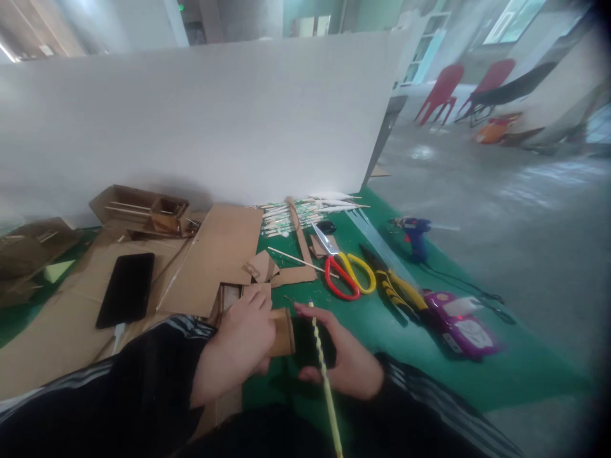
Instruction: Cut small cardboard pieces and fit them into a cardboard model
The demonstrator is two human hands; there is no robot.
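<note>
Clearly, from the head view, the left hand grips a small brown cardboard box low in the middle of the green bench, with fingers closed over its left part. The right hand is just to the right, its fingers and thumb curved apart around a dark patch; whether that is a held object or shadow I cannot tell. A pale-yellow twisted strip crosses in front of this hand, contact unclear.

The box's thin walls could buckle or a seam could part if the left hand squeezes too hard. The strip could snag the right fingers, and a sleeve sweeping left could drag the white cable and the black rectangular phone.

A tall white panel closes the far side, and brown cardboard sheeting crowds the left. The scissors with red and yellow handles and yellow-and-black pliers limit forward reach. The blue glue gun lies near the bench's right edge, where a bump might tip it off. Bare bench at near right offers the most open room.
</note>
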